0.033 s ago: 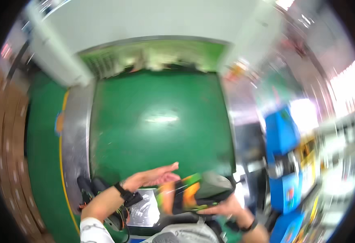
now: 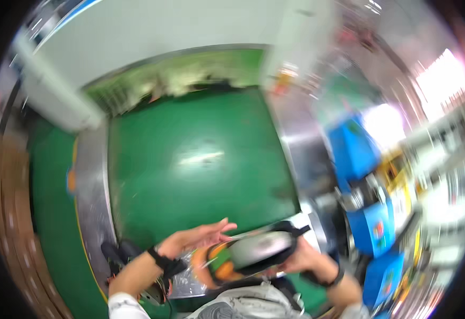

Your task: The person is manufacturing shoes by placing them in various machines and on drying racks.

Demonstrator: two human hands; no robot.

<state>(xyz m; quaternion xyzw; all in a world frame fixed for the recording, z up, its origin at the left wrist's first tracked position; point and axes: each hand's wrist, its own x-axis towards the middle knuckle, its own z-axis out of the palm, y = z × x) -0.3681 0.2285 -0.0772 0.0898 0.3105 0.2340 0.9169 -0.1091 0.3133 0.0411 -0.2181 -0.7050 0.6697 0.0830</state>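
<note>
My right hand (image 2: 301, 258) is closed round the end of a blurred object (image 2: 261, 249) in front of my body. It has a pale grey oval face with a dark rim, a black strap-like tab, and orange and green parts at its left end. Its kind cannot be made out. My left hand (image 2: 203, 235) is open beside that orange and green end, fingers stretched out to the right. Whether it touches the object is unclear. A black band (image 2: 163, 261) circles my left wrist. Below the left hand lies a shiny, clear-wrapped surface (image 2: 187, 284), partly covered by my arm.
A green surface (image 2: 200, 154) stretches ahead, bordered by metal strips (image 2: 97, 181). Dark objects with orange and green bits (image 2: 155, 292) lie by my left forearm. Blue bins (image 2: 370, 226) line the right side. Brown cartons (image 2: 17, 212) are stacked at far left.
The held object has tilted, so more of its pale grey oval face shows, and it has shifted slightly left. My left hand stays open beside it. The whole view has turned a little.
</note>
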